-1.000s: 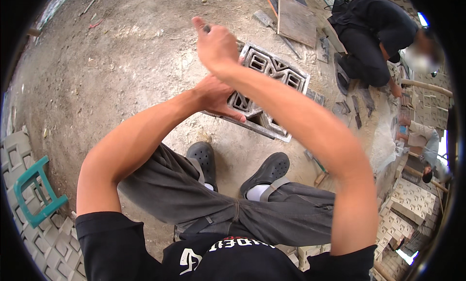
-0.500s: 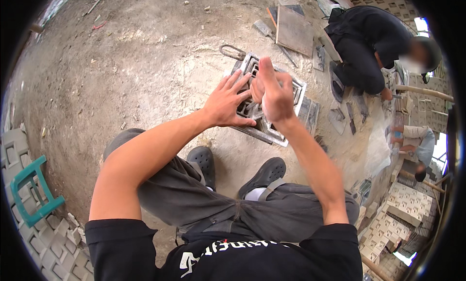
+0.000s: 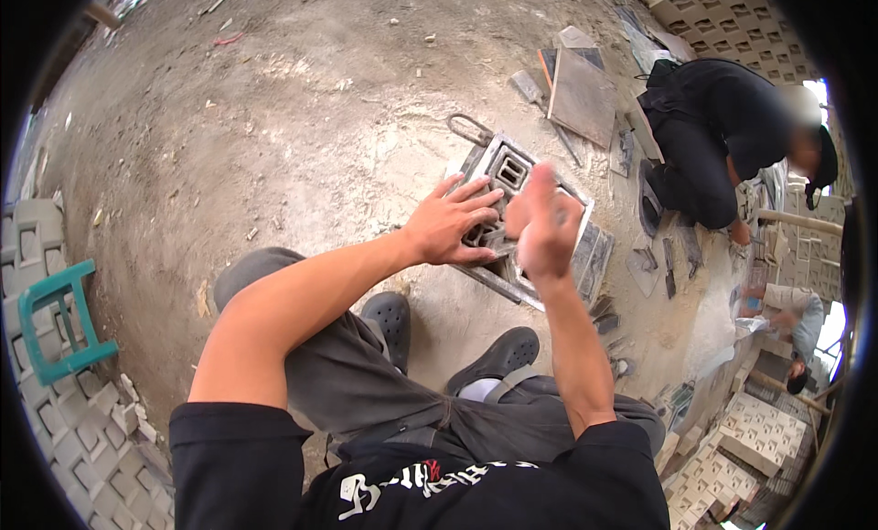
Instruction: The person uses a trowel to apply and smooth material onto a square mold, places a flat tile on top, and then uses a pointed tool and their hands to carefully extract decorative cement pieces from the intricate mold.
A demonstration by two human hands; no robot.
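Observation:
A rectangular metal mould [image 3: 512, 171] with a light rim and a pattern of square openings lies on the dusty ground before my feet. Powder clings to it. My left hand [image 3: 455, 226] rests on its left side, fingers spread and flat against the metal. Above the mould's right half is my right hand [image 3: 549, 226], closed in a fist with the thumb side up and slightly blurred. Whatever that fist may hold is hidden. A metal loop handle [image 3: 470, 126] sticks out past the mould's far left corner.
Flat boards [image 3: 583, 98], a brush-like tool [image 3: 528, 88] and a trowel [image 3: 643, 265] lie beyond and right of the mould. A crouching co-worker [image 3: 700, 132] works at the right. A green stool [image 3: 64, 324] and patterned blocks [image 3: 96, 448] stand at the left.
The whole view has shifted, so the mould sits lower and farther right. My left hand stays spread on it; my right fist has moved slightly toward the mould's right edge.

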